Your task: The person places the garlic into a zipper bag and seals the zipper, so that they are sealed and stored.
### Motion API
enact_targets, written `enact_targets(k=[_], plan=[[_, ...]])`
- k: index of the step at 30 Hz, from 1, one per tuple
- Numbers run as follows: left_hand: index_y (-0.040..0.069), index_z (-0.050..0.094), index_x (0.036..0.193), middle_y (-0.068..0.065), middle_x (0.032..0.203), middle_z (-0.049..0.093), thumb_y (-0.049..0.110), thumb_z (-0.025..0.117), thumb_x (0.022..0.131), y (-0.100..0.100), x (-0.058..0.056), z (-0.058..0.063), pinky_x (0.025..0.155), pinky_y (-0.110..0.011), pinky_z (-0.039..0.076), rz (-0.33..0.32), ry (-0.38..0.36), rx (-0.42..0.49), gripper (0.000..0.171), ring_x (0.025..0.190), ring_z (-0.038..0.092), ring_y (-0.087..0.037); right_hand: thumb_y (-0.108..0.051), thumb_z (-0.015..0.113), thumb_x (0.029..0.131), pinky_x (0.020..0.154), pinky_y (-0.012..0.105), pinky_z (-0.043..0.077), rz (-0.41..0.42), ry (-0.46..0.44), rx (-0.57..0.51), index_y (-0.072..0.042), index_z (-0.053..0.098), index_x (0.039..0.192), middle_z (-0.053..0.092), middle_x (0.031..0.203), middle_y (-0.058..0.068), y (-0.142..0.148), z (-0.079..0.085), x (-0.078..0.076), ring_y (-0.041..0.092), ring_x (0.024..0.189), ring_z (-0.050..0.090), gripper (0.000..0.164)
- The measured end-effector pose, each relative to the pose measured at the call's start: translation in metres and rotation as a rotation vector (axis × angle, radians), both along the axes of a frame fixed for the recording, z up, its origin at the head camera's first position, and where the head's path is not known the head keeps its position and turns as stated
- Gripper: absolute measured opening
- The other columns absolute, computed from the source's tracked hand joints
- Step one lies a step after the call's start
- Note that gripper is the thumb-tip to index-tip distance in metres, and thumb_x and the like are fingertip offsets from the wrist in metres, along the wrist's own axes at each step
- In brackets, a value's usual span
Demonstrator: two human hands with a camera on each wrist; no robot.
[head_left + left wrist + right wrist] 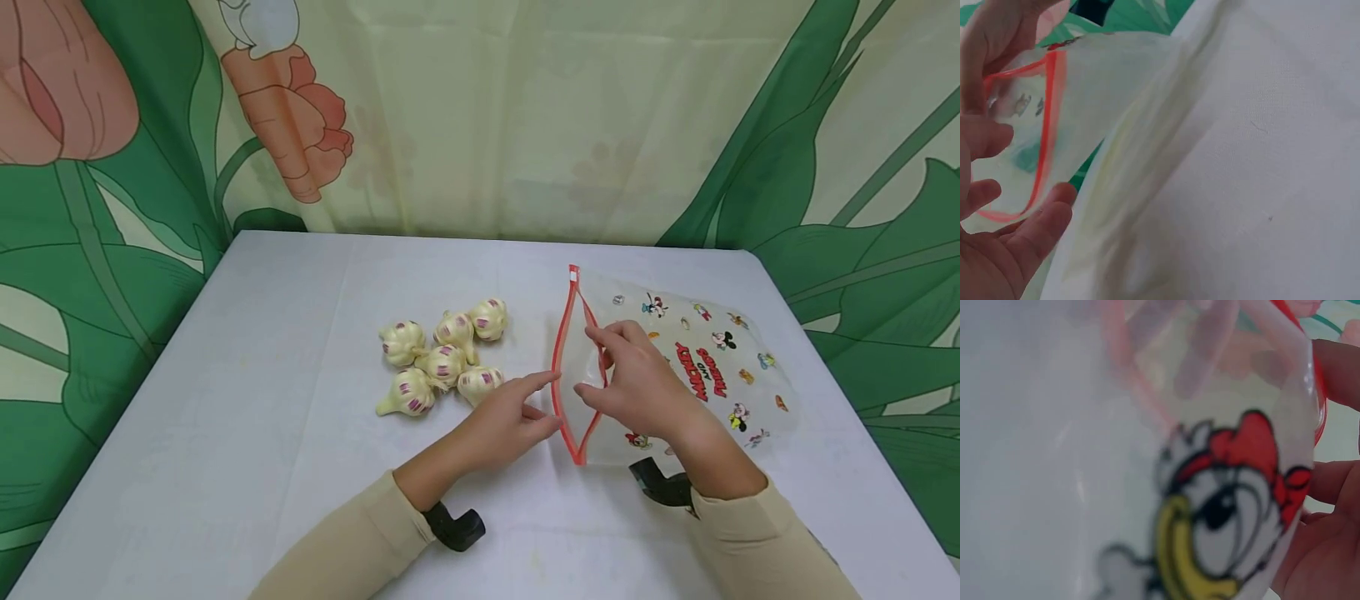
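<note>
A clear zip bag (720, 417) with red zip edges and printed cartoon figures lies on the right part of the table, its mouth parted and facing left. My right hand (637, 383) grips the mouth's right-hand edge, thumb reaching into the gap. At the left-hand edge is my left hand (498, 425), index finger stretched out to the red strip and the thumb lower along it. The left wrist view shows the red zip edge (1046, 125) spread wide between the hands. Several garlic bulbs (441, 365) sit grouped left of the bag, one partly behind my left hand.
A white cloth covers the table (247, 467). Behind it hangs a curtain (510, 117) printed with large leaves and flowers. A black curved wrist mount (456, 528) juts from the left sleeve, another (660, 483) from the right.
</note>
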State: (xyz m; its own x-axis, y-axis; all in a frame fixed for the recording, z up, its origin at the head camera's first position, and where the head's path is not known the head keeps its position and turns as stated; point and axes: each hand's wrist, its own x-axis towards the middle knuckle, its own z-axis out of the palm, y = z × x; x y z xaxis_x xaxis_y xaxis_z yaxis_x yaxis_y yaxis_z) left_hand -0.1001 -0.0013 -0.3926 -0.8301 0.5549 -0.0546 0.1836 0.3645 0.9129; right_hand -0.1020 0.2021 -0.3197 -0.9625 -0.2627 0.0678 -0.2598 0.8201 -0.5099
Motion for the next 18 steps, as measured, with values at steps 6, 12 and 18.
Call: enact_targets(k=[6,12,18], plan=[[0.008,0.05,0.147,-0.009,0.121,0.066,0.009,0.068,0.093,0.012,-0.005,-0.007,0.071,-0.022,0.052,0.088,-0.042,0.073,0.056,0.085,0.066,-0.004,-0.01,0.081,0.079,0.067,0.034,0.052,0.036,0.046,-0.018,0.007,0.052,0.14,0.048,0.115,0.015,0.001,0.001,0.003,0.024,0.09,0.049,0.069],[0.006,0.047,0.149,-0.006,0.125,0.062,0.006,0.07,0.091,0.014,-0.007,-0.006,0.062,-0.02,0.049,0.109,-0.083,0.016,0.062,0.074,0.062,-0.005,-0.001,0.07,0.083,0.066,0.036,0.05,0.049,0.038,-0.01,0.003,0.053,0.14,0.048,0.119,0.017,0.005,0.008,0.004,0.025,0.091,0.049,0.06],[0.002,0.044,0.15,-0.006,0.129,0.061,0.006,0.072,0.091,0.013,-0.007,-0.006,0.06,-0.02,0.048,0.118,-0.087,-0.003,0.065,0.07,0.061,-0.006,0.005,0.058,0.082,0.059,0.032,0.042,0.072,0.012,-0.006,-0.002,0.063,0.132,0.049,0.104,0.011,0.013,0.013,0.001,0.021,0.081,0.046,0.05]])
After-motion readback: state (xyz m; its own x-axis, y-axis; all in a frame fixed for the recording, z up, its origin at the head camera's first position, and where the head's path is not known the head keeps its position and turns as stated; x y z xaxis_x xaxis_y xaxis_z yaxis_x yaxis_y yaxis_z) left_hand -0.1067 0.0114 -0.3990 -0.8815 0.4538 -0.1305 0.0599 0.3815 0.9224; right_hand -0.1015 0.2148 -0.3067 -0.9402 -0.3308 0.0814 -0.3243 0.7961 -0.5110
